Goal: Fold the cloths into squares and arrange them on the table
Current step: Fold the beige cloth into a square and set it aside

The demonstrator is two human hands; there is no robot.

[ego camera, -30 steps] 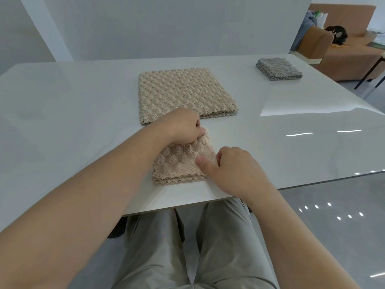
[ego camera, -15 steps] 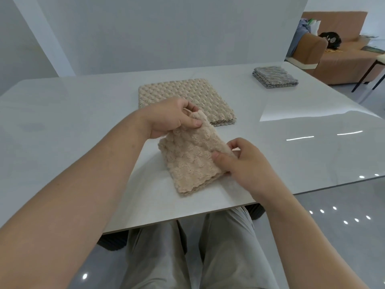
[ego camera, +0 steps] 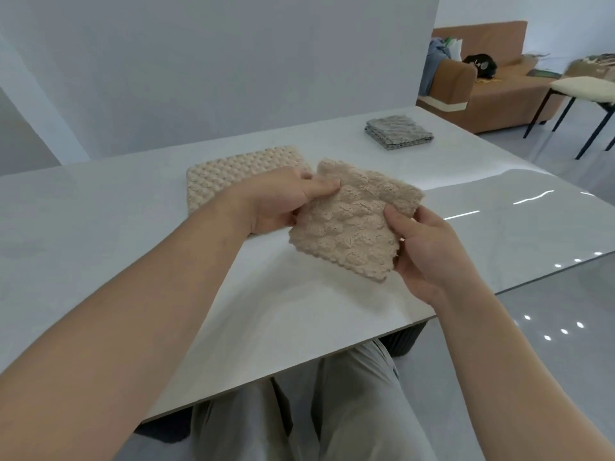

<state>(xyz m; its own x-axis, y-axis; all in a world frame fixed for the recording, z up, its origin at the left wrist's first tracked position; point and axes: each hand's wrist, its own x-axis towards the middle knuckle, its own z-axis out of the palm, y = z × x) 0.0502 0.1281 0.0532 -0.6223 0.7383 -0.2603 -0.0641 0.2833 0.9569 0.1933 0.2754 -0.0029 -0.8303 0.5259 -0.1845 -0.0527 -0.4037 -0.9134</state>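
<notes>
Thumb and fingers of the left hand (ego camera: 283, 201) pinched the upper left edge of a small folded beige cloth (ego camera: 352, 221), the thumb lying across its top face and the fingers curled beneath. The right hand (ego camera: 429, 251) gripped the opposite edge in the same way, thumb pressed on the bumpy top surface and the other fingers tucked under the fabric, out of sight. Between the two hands the cloth was held up off the white table (ego camera: 100, 227), turned so that one corner pointed toward the person and its scalloped layered edges faced down and left. Just behind it, flat on the tabletop, lay a larger beige cloth (ego camera: 233, 171) of the same bubbled texture, its right part hidden by the left hand and the held cloth. Farther back and to the right, well apart from both, a grey cloth (ego camera: 397, 132) sat folded into a neat square near the table's far edge. Below the near edge showed the person's grey trousers (ego camera: 332, 410). Beyond the table stood a plain pale wall, a brown sofa (ego camera: 492, 91) with a few items on it, and a black-legged chair (ego camera: 585, 91) with a cream cushion.
</notes>
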